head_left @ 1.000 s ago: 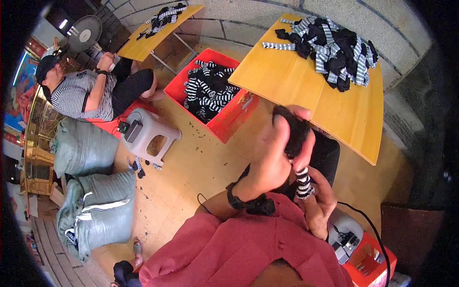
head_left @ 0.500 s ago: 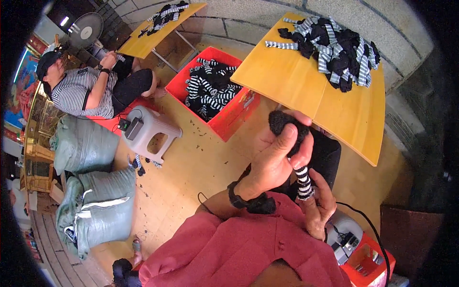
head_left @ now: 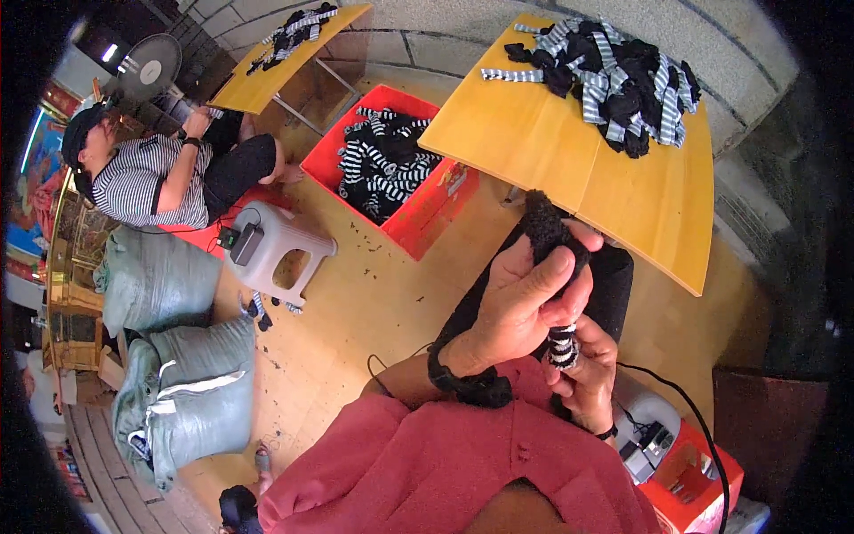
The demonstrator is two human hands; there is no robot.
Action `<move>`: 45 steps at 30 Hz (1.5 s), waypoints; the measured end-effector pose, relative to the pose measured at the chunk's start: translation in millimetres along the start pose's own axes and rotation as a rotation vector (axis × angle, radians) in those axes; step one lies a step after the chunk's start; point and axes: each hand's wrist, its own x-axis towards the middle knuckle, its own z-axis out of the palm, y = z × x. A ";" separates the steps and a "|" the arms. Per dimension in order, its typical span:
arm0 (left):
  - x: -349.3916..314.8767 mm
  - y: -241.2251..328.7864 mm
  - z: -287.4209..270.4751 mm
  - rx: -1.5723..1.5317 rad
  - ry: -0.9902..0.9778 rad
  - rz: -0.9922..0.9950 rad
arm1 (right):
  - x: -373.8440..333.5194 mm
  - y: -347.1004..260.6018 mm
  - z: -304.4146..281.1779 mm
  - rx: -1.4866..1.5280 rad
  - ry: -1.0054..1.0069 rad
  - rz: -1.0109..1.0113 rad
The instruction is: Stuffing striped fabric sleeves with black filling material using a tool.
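Note:
Above my lap I hold a knitted sock (head_left: 543,227), fuzzy black at its upper end and banded black and white lower down. The black part is gripped by my left hand (head_left: 511,311), with the thumb laid across it and the fingers curled behind. Lower down, my right hand (head_left: 591,384) closes its fingers around the striped end. The middle of the sock is partly hidden by my left fingers. A black band circles my left wrist.
A yellow table (head_left: 516,133) ahead bears a pile of striped and black knits (head_left: 623,84). Left of it stands a red bin (head_left: 409,222) of similar knits. A person (head_left: 151,178) sits beside a grey stool (head_left: 276,249). Stuffed sacks (head_left: 191,392) lie left; a black cable (head_left: 685,409) runs right.
My right hand has moved up along the striped end, and less of the stripes shows. The black end now stands up longer above my left hand.

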 end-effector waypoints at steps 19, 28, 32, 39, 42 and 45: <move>6.7 4.7 -5.4 0.078 -0.030 0.165 | -4.9 17.0 -12.3 -0.580 0.138 -0.406; -2.2 0.6 -8.9 0.025 -0.026 0.121 | 1.3 3.2 -6.9 -0.247 0.022 -0.140; -2.3 6.3 -3.0 0.115 0.058 0.060 | 4.9 -4.0 -2.9 0.023 -0.123 0.088; 16.9 28.3 -1.5 0.046 0.129 0.191 | -12.5 4.6 -15.5 -0.728 0.105 -0.248; 15.5 24.5 -6.9 -0.005 0.087 0.157 | -10.5 7.3 -14.9 -0.868 0.125 -0.402; 13.2 22.5 -7.7 -0.026 0.069 0.186 | -6.9 10.4 -9.1 -0.810 0.150 -0.422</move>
